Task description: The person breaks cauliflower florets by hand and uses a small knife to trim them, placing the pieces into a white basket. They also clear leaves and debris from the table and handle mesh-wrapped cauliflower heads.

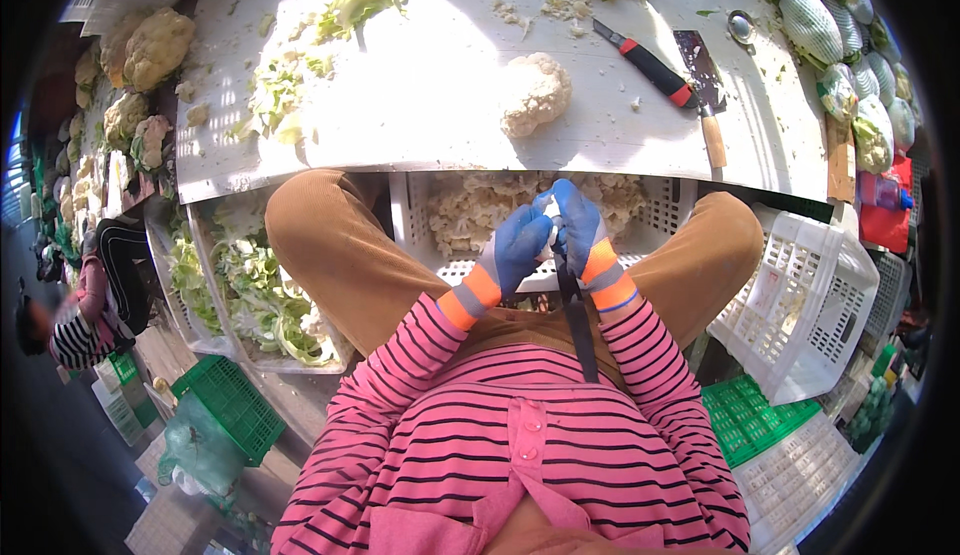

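Observation:
My left hand and my right hand wear blue gloves with orange and grey cuffs. They meet above a white plastic crate of cut cauliflower florets between my knees. Both hands have their fingers closed around a small white piece, which they mostly hide; what it is I cannot tell. A black strap runs from beside my right hand down to my lap. Beyond the crate, a whole trimmed cauliflower head rests on the white table.
A utility knife and a wood-handled cleaver lie on the table's right. Leaf scraps litter its left. Net-wrapped cauliflowers line the right edge. Crates of leaves stand left, an empty crate right. Another person sits far left.

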`<state>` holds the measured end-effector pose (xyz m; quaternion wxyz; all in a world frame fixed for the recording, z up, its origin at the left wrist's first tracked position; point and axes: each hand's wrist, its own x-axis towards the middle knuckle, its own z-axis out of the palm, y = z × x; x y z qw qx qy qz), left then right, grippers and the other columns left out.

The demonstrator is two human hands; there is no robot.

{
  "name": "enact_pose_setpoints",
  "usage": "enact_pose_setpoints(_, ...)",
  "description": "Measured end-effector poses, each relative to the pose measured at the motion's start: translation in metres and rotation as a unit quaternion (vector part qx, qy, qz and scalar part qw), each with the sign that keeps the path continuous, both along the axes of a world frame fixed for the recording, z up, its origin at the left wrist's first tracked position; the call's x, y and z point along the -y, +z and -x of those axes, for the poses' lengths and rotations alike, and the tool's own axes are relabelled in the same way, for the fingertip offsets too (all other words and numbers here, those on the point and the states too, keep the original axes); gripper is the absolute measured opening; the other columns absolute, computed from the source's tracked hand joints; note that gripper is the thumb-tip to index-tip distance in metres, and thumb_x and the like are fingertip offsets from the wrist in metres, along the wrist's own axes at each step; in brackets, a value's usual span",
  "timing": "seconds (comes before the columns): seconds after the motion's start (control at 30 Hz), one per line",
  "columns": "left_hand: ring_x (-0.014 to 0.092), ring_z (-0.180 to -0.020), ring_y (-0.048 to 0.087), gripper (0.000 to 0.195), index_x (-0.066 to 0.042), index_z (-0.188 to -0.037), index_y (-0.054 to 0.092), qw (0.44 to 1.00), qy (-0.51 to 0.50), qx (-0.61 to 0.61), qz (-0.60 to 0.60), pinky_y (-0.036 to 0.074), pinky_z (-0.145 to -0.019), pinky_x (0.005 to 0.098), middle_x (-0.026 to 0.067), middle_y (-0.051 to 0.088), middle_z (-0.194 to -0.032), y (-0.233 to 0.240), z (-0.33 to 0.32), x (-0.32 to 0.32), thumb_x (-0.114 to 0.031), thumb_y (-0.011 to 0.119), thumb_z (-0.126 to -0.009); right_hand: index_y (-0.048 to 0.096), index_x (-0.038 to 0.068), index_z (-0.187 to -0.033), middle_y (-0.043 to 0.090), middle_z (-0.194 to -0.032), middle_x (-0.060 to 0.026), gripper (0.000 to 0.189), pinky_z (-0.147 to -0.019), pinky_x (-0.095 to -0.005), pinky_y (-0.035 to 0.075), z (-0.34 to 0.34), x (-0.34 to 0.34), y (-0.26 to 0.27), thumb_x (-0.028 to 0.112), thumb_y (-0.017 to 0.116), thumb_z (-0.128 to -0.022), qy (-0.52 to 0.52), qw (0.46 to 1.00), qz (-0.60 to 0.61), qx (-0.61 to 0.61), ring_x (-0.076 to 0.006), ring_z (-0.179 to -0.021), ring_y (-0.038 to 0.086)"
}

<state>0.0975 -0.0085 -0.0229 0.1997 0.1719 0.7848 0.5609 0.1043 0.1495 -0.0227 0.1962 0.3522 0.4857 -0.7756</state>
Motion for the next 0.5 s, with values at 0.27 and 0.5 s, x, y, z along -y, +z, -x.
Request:
enact_pose_setpoints(0.27,0.019,-0.086,0.065,0.056,0.004,-0.131,0.052,0.983,0.176,0.052,0.028,0.054,-0.073,0.0331,0.0175,0.061,-0.111,0.023,0.067,0.006,-0.023,0.073,-0.086,0.053,0.012,-0.135,0.056,-0.131,-0.0235,0.074,-0.103,-0.0454,0.045,0.129,-0.032,0.047,0.043,0.078,-0.072,0.189,0.653,-0.637,-0.364,-0.0379,-0.122,0.054)
enact_pose_setpoints(0.5,0.011,-0.083,0.059,0.043,-0.003,-0.128,0.048,0.925,0.276,0.157,-0.207,0.051,-0.065,0.0239,0.0085,0.058,-0.104,-0.001,0.102,-0.008,-0.028,0.064,-0.097,0.055,-0.006,-0.115,0.064,-0.109,-0.026,0.076,-0.093,-0.0422,0.051,0.115,-0.017,0.008,0.043,0.087,-0.066,0.066,0.945,-0.232,-0.221,-0.0329,-0.107,0.063)
